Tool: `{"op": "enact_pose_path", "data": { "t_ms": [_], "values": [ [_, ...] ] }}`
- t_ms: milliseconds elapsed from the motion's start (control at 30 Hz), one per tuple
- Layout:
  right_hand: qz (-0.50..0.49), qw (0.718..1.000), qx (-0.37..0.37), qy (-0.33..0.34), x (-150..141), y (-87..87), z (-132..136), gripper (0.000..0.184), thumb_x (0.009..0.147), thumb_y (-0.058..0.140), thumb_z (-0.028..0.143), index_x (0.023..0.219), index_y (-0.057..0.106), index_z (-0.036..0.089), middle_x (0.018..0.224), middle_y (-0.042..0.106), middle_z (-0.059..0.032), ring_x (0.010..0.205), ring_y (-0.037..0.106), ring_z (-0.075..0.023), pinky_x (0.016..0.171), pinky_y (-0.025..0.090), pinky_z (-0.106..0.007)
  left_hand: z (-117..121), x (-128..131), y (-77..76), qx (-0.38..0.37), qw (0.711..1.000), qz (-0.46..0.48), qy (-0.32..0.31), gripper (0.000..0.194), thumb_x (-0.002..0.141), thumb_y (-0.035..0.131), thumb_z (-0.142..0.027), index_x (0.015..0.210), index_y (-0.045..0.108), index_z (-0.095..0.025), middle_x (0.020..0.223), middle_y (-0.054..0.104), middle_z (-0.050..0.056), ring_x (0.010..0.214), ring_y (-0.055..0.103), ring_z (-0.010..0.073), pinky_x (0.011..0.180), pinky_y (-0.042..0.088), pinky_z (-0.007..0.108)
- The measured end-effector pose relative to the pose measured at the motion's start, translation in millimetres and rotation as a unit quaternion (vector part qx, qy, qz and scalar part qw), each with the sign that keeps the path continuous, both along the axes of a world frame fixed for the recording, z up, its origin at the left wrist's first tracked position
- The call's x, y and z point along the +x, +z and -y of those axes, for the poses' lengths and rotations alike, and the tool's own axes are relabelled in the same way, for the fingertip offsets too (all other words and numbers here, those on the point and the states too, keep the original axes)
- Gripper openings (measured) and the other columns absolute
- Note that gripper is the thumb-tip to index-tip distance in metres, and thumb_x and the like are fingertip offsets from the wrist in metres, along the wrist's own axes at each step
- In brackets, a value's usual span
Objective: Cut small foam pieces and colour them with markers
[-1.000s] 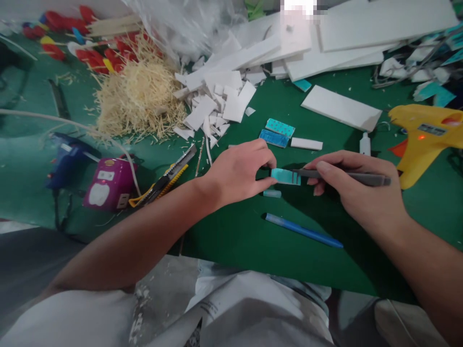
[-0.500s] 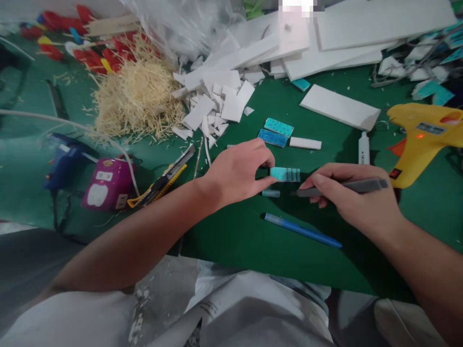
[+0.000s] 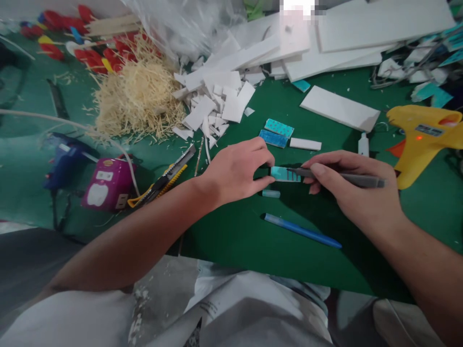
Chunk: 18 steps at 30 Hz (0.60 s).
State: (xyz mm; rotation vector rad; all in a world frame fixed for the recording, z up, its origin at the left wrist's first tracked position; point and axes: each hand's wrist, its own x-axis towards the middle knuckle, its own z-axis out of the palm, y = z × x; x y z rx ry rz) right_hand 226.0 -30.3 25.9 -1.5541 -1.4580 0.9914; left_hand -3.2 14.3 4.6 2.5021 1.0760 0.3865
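Note:
A small turquoise foam strip (image 3: 279, 173) with dark stripes across its right part lies on the green table. My left hand (image 3: 240, 168) pinches its left end between thumb and fingers. In my right hand (image 3: 352, 180) is a grey marker pen (image 3: 356, 180), its tip on or just over the strip among the stripes. Right below the strip lies a pale pen cap (image 3: 271, 193), and nearer me a blue pen (image 3: 304, 230). Beyond the strip are a dotted turquoise piece (image 3: 279, 127), a blue piece (image 3: 274, 138) and a white strip (image 3: 306, 144).
A yellow glue gun (image 3: 415, 140) stands at the right, near a small white tube (image 3: 363, 144). White foam boards (image 3: 347, 58) and scraps cover the back. Wood shavings (image 3: 142, 91), a box cutter (image 3: 164, 178), a purple power adapter (image 3: 108, 184) and a blue glue gun (image 3: 67, 156) lie left.
My right hand has moved up and slightly forward, bringing the marker tip from below the strip onto or over its stripes. My left hand stays in place.

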Motion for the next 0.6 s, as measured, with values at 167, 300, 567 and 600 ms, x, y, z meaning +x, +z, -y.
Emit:
{"op": "enact_pose_path", "data": {
  "t_ms": [167, 300, 567, 600],
  "values": [
    [-0.024, 1.0, -0.014, -0.015, -4.8, -1.0, 0.2, 0.011, 0.082, 0.079, 0.022, 0.073, 0.078, 0.028, 0.066, 0.075, 0.0012, 0.052, 0.069, -0.0144, 0.05, 0.058, -0.024, 0.2, 2.3, -1.0, -0.004, 1.0, 0.009, 0.011, 0.016, 0.091, 0.076, -0.029, 0.102, 0.071, -0.017, 0.104, 0.068, 0.004, 0.081, 0.062, 0.0152, 0.072, 0.046, 0.027],
    [-0.003, 1.0, 0.001, -0.01, -5.3, -1.2, -1.1, 0.011, 0.083, 0.079, 0.021, 0.074, 0.079, 0.028, 0.062, 0.072, 0.0025, 0.052, 0.068, -0.0133, 0.05, 0.057, -0.023, 0.5, 3.4, -0.9, -0.004, 1.0, 0.011, 0.012, 0.016, 0.091, 0.076, -0.028, 0.101, 0.071, -0.017, 0.103, 0.067, 0.003, 0.078, 0.06, 0.014, 0.07, 0.045, 0.027],
    [0.015, 1.0, 0.022, 0.014, -1.2, -5.9, -1.6, 0.005, 0.083, 0.079, 0.024, 0.08, 0.08, 0.028, 0.063, 0.073, 0.0029, 0.052, 0.068, -0.013, 0.051, 0.056, -0.023, 0.5, 3.7, -0.6, -0.008, 1.0, 0.005, 0.015, 0.017, 0.091, 0.077, -0.029, 0.101, 0.072, -0.017, 0.104, 0.067, 0.003, 0.076, 0.059, 0.0127, 0.07, 0.046, 0.026],
    [0.02, 0.999, 0.022, 0.019, -0.7, -6.2, -1.5, 0.005, 0.083, 0.079, 0.024, 0.08, 0.08, 0.028, 0.064, 0.073, 0.0026, 0.053, 0.068, -0.0134, 0.051, 0.056, -0.023, 0.7, 3.7, -0.6, -0.008, 1.0, 0.006, 0.016, 0.017, 0.091, 0.077, -0.029, 0.101, 0.072, -0.016, 0.104, 0.067, 0.003, 0.077, 0.059, 0.013, 0.071, 0.046, 0.026]
  ]
}}
